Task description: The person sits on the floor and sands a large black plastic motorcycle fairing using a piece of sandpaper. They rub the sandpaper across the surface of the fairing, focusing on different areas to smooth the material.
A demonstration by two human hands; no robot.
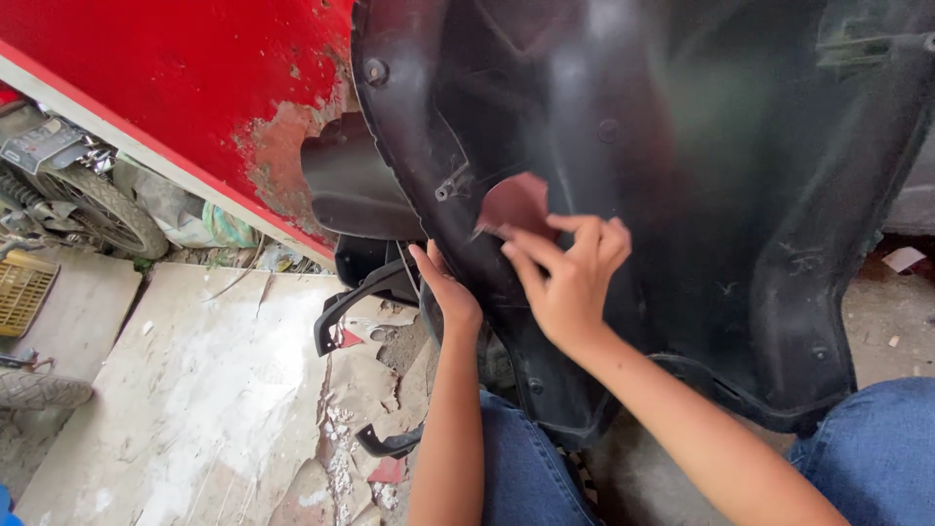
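I see a large black plastic body panel (682,195), maybe a scooter fairing, standing tilted between my knees and resting low against my jeans (877,448). My right hand (570,282) presses a small reddish-brown sheet, which looks like sandpaper (516,203), flat on the inner face of the panel; the fingers are bent and close together on its lower edge. My left hand (446,287) grips the left edge of the panel from behind, so I see only the wrist and part of the palm, and I cannot tell how far the fingers are closed.

I think the main risk is that the panel slips. It is held only by one hand and my legs, and a strong push from the right hand can turn it or drop it on the cracked concrete floor (195,390). The sheet is small and can slide from under the fingertips, so that the knuckles scrape on the ribs and screw posts. The red painted wall (175,68) is near, and the panel can knock against it.
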